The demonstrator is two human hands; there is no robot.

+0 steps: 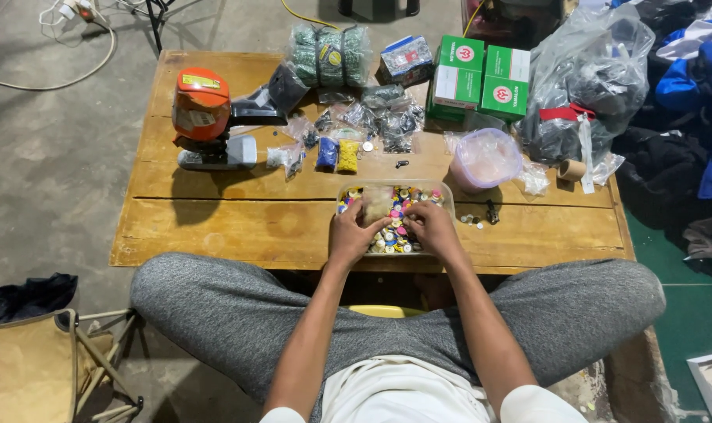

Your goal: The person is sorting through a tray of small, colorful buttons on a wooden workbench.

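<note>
On a worn wooden table (215,219) over concrete floor (50,157), both hands (354,233) (432,227) dig into a button tray (442,188), their grips unclear, fingertips hidden.

Clear rectangular tray (447,190) of mixed coloured buttons (396,235), near table edge.

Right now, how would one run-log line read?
left hand: in button tray, holding pale bag | right hand: among buttons | table: orange machine
</note>
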